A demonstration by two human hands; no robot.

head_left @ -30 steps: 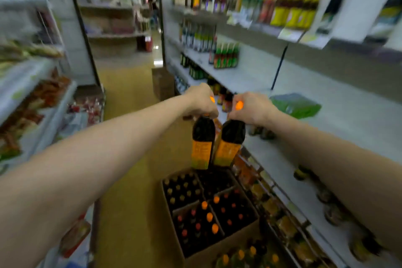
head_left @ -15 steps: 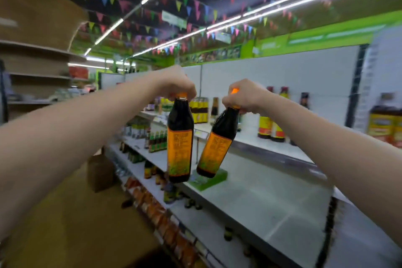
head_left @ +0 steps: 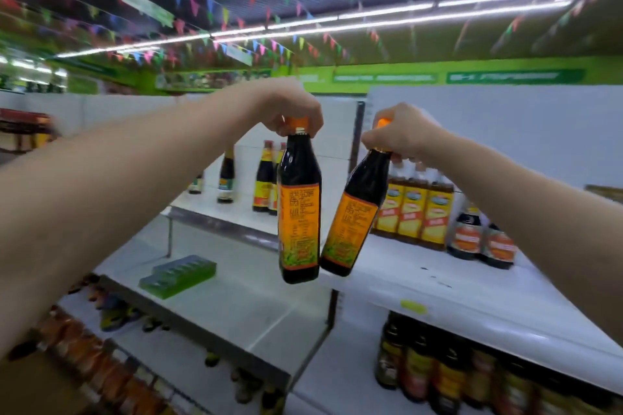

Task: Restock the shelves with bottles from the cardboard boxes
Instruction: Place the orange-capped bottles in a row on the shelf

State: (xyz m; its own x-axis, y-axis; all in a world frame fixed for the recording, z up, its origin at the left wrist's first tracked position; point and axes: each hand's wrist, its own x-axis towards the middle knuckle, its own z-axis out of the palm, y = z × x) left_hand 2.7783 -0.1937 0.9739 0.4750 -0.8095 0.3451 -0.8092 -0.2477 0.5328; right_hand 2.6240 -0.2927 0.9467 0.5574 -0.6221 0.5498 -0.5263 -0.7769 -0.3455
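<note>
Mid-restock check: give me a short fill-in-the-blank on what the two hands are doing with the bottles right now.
1. Each hand grips one dark bottle by its ____ end.
2. The left hand holds its bottle nearly ____.
3. The right hand holds its bottle ____, base toward the other bottle.
4. Both bottles carry labels that are mostly ____.

Missing words: cap; upright; tilted; orange
</note>
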